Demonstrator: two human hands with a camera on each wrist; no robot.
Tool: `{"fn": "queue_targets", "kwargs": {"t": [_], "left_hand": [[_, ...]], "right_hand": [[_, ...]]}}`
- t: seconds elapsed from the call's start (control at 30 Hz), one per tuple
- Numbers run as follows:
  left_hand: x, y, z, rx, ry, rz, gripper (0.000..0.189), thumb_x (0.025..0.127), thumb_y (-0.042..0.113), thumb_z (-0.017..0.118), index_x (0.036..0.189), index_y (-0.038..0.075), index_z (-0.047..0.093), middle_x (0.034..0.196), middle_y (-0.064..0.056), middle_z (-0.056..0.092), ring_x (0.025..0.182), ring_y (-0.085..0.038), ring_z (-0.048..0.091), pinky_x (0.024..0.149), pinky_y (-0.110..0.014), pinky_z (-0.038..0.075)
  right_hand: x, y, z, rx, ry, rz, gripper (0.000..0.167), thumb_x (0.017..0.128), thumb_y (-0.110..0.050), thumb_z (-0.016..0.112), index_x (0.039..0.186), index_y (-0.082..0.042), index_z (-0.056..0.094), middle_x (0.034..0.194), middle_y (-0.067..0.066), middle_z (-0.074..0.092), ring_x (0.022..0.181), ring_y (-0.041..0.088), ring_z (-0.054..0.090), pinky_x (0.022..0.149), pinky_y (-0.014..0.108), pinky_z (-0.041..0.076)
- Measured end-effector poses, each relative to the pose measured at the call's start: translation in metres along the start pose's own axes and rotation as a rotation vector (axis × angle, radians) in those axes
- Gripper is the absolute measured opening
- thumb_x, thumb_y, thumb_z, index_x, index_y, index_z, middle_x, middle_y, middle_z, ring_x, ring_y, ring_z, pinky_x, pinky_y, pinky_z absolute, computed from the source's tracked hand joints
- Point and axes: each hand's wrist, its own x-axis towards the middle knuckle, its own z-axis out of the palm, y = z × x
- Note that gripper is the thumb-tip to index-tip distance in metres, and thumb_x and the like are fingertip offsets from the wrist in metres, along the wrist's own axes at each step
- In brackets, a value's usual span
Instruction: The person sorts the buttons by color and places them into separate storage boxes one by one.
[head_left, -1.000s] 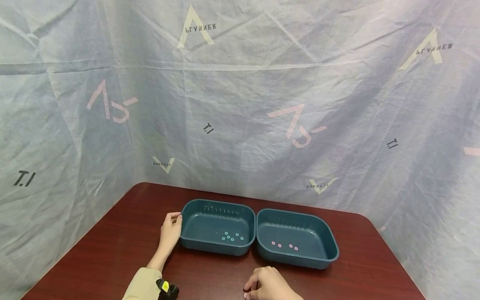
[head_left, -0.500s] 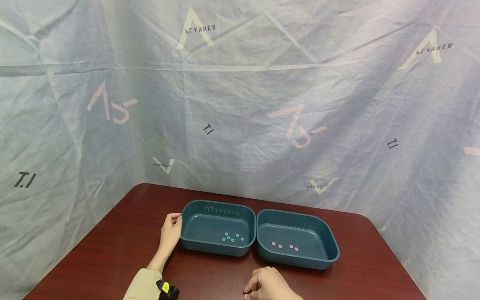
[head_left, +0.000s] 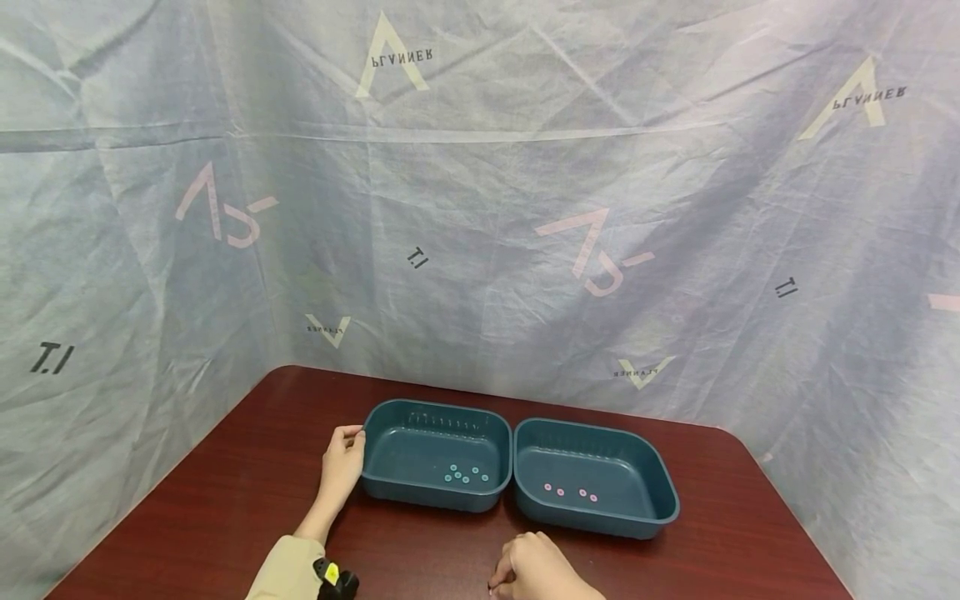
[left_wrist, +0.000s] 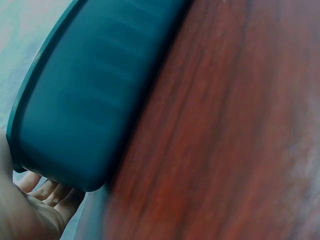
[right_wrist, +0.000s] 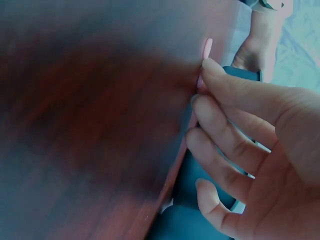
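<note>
Two dark teal plastic bins stand side by side on the table. My left hand (head_left: 342, 462) holds the left bin (head_left: 427, 498) at its left end; in the left wrist view the fingers (left_wrist: 47, 192) lie against the end wall near the rim. Small teal buttons (head_left: 458, 476) lie inside that bin. Several pink buttons (head_left: 561, 492) lie in the right bin (head_left: 592, 522). In front of the bins, my right hand (head_left: 536, 567) is low at the table, thumb and fingertips pinching a small pink button (right_wrist: 201, 84), mostly hidden. Another pink button (right_wrist: 207, 48) shows just beyond the thumb.
The dark red wooden table (head_left: 420, 558) has a rounded far edge. A printed grey cloth (head_left: 480, 208) hangs behind it and at both sides. A black wrist camera (head_left: 335, 580) sits on the left sleeve (head_left: 288, 569).
The right fingertips have drawn together at the pink button, which shows less in the head view now. The left hand and both bins have stayed in place.
</note>
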Motion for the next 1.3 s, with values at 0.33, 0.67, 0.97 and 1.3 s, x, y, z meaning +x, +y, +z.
{"fn": "queue_targets", "kwargs": {"t": [0.33, 0.67, 0.97, 1.3], "left_hand": [[0.000, 0.000, 0.000, -0.004, -0.008, -0.006, 0.033, 0.100, 0.022, 0.041, 0.125, 0.001, 0.047, 0.120, -0.022, 0.054, 0.108, -0.032, 0.054, 0.080, -0.035, 0.043], [0.001, 0.000, 0.000, -0.002, -0.001, -0.004, 0.033, 0.100, 0.021, 0.042, 0.125, 0.000, 0.048, 0.120, -0.023, 0.055, 0.108, -0.033, 0.054, 0.082, -0.038, 0.043], [0.000, 0.000, 0.000, -0.010, -0.009, -0.004, 0.033, 0.100, 0.021, 0.041, 0.125, 0.000, 0.047, 0.121, -0.023, 0.054, 0.110, -0.034, 0.053, 0.084, -0.041, 0.043], [0.000, 0.000, 0.000, -0.015, -0.002, 0.000, 0.032, 0.100, 0.020, 0.042, 0.124, 0.000, 0.047, 0.120, -0.024, 0.054, 0.109, -0.034, 0.054, 0.084, -0.041, 0.043]], "right_hand": [[0.001, 0.003, 0.000, -0.011, -0.015, -0.090, 0.006, 0.074, -0.015, 0.077, 0.077, -0.020, 0.078, 0.071, -0.016, 0.068, 0.068, -0.011, 0.051, 0.060, 0.004, 0.035], [0.002, 0.003, 0.001, 0.078, -0.075, 0.059, 0.009, 0.077, -0.015, 0.073, 0.072, -0.022, 0.075, 0.070, -0.021, 0.061, 0.069, -0.010, 0.049, 0.064, 0.012, 0.040], [0.003, 0.009, 0.003, 0.230, -0.109, 0.146, 0.013, 0.083, -0.009, 0.066, 0.075, -0.016, 0.073, 0.068, -0.018, 0.060, 0.061, -0.008, 0.046, 0.059, 0.014, 0.042], [0.000, 0.012, 0.003, 0.402, -0.117, 0.234, 0.011, 0.085, -0.014, 0.066, 0.076, -0.015, 0.071, 0.069, -0.014, 0.060, 0.061, -0.003, 0.049, 0.059, 0.018, 0.043]]}}
